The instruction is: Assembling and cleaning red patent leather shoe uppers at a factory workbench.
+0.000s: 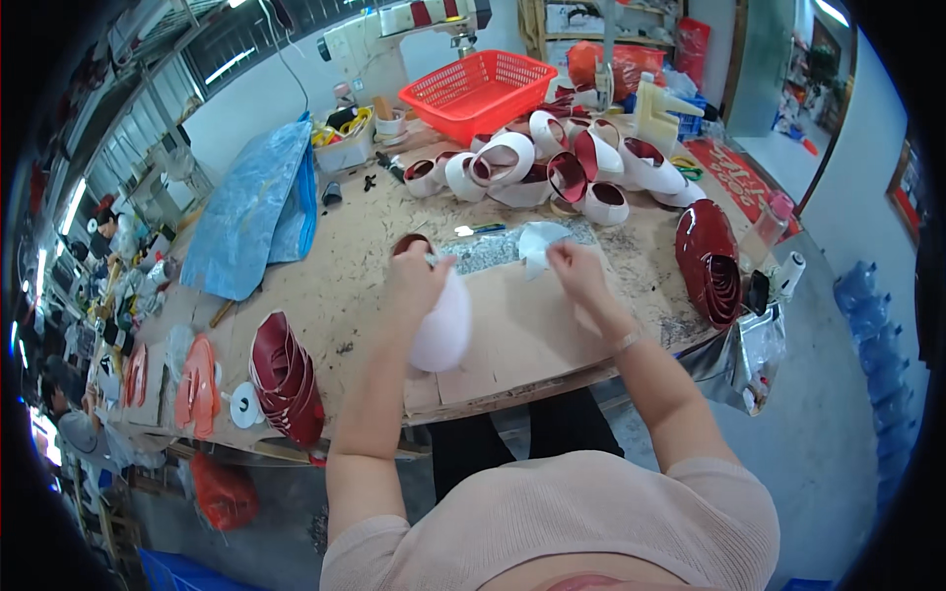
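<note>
Forearms are coming up from the lower edge of the head view, over a pink top, to a worn wooden workbench (512,345). Left hand (416,281) is closing its fingers around a curved white shoe upper (443,325), whose dark red lining is showing at the top edge just above the knuckles; the piece is hanging over the bench's near middle. Right hand (579,274) is pinching a small white paper piece (540,241) between thumb and fingertips, just beside the left hand and a little farther up the bench. Under both hands a pale cardboard sheet (522,315) is lying flat.

At the near left corner a stack of dark red curved pieces (286,379) is standing on edge, with orange pieces (197,384) beside it. At the right edge another dark red stack (711,261) is leaning. Farther back, a heap of white-and-red uppers (552,167) is crowding the bench's far side, a blue bag (256,212) is lying to the left, and a red plastic basket (478,94) is sitting behind the heap, near a sewing machine (394,34).
</note>
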`<action>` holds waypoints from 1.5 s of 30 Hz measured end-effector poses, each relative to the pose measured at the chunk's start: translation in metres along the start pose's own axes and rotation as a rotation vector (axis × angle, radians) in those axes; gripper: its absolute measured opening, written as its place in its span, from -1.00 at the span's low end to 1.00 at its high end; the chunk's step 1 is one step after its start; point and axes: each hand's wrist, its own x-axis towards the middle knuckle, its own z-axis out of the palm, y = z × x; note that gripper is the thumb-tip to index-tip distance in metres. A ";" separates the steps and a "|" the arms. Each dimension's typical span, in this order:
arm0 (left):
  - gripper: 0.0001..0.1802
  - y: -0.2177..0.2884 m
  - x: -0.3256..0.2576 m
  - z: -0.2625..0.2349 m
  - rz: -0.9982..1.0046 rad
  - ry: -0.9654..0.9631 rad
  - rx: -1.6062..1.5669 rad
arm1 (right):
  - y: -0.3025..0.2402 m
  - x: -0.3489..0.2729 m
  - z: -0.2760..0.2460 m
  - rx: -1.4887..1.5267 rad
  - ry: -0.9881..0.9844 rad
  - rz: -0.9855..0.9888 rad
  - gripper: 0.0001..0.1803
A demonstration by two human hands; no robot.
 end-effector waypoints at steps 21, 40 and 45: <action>-0.54 0.062 -0.027 0.073 0.635 0.307 -0.669 | 0.019 0.070 -0.017 0.651 -0.515 -0.357 -0.76; -0.87 0.044 -0.113 0.101 0.932 0.526 0.106 | -0.050 -0.113 -0.022 0.532 -0.225 0.198 -0.70; -0.85 0.040 -0.120 0.090 0.910 0.459 0.051 | -0.085 -0.139 -0.027 0.544 -0.285 0.198 -0.73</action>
